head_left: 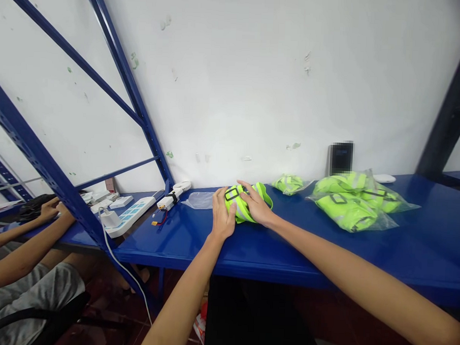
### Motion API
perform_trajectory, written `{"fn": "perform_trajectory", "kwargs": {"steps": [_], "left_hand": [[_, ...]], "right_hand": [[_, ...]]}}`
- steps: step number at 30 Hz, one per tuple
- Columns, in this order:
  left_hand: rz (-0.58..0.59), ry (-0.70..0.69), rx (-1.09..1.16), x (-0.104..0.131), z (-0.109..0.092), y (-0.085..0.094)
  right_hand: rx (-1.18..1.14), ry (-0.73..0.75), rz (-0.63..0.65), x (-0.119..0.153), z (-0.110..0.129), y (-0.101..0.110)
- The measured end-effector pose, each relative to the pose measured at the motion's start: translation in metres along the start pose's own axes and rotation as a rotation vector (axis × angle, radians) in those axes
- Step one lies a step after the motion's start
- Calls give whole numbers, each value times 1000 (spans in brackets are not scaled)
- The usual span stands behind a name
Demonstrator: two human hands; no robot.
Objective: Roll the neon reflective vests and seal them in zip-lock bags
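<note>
A folded neon-yellow reflective strap vest (244, 212), with grey reflective bands and a dark rectangular buckle, rests at the middle of the blue table. My left hand (223, 215) grips its left side, with the thumb across the front. Curled over the top and right side is my right hand (257, 203), its fingers pressing on the fabric. A loop of the strap sticks out past the right hand. Just left of my left hand lies a flat clear plastic bag (200, 200).
Bagged neon vests (346, 210) are piled on the right of the blue table (287, 256), with a smaller bundle (288, 184) behind. A power strip (132, 216), a white device with wires (168, 202) and a blue shelf post (47, 169) stand left. A co-worker's hands (55, 208) are beyond.
</note>
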State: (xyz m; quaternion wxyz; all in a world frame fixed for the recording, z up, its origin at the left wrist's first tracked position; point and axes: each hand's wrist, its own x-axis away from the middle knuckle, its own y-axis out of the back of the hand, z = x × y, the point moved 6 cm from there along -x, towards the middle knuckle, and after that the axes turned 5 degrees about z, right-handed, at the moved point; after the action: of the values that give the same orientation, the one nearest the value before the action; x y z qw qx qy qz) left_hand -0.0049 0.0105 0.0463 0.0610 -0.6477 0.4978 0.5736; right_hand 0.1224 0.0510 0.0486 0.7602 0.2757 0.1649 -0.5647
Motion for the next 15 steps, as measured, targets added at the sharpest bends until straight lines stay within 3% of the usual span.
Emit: {"fn": "perform_trajectory", "kwargs": {"steps": [4, 9, 12, 15], "left_hand": [[125, -122, -152, -1, -15, -6], [212, -109, -190, 0, -12, -15], [172, -34, -89, -1, -4, -15], [96, 77, 61, -3, 8, -11]], "right_hand": [[-150, -94, -83, -4, -13, 9], [-248, -161, -48, -4, -13, 11], [-305, -217, 39, -3, -9, 8], [-177, -83, 160, -1, 10, 6]]}}
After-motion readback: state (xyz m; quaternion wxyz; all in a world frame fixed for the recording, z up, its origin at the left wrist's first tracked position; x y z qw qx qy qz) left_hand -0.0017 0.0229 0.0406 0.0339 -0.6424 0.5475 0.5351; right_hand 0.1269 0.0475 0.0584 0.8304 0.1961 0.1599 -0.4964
